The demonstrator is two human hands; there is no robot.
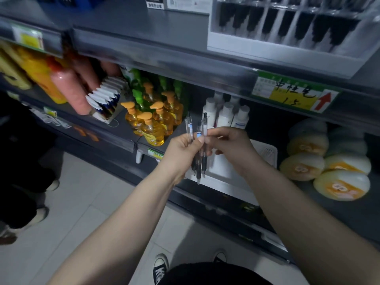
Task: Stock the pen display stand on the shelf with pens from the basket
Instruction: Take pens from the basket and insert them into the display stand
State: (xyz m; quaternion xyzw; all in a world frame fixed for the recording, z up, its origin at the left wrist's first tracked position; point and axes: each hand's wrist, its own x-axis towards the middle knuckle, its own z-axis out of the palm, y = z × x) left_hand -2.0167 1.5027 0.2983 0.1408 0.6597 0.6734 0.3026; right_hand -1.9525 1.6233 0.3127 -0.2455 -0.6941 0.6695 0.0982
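Note:
My left hand [182, 150] grips a bunch of several clear-barrelled pens [199, 149] with black grips, tips pointing down. My right hand [230, 146] meets them from the right, fingers pinching one pen near its upper end. Behind and just below both hands sits the white basket [265, 155] on the lower shelf. The clear pen display stand [287, 27] with a white base stands on the upper shelf at top right, its slots filled with dark pens.
Orange-capped bottles of yellow liquid [153, 124] and white bottles [226, 114] stand on the middle shelf. Round packaged goods [329, 161] fill the shelf at right. A price label with a red arrow [294, 93] hangs on the shelf edge. Another person's legs [22, 182] stand at left.

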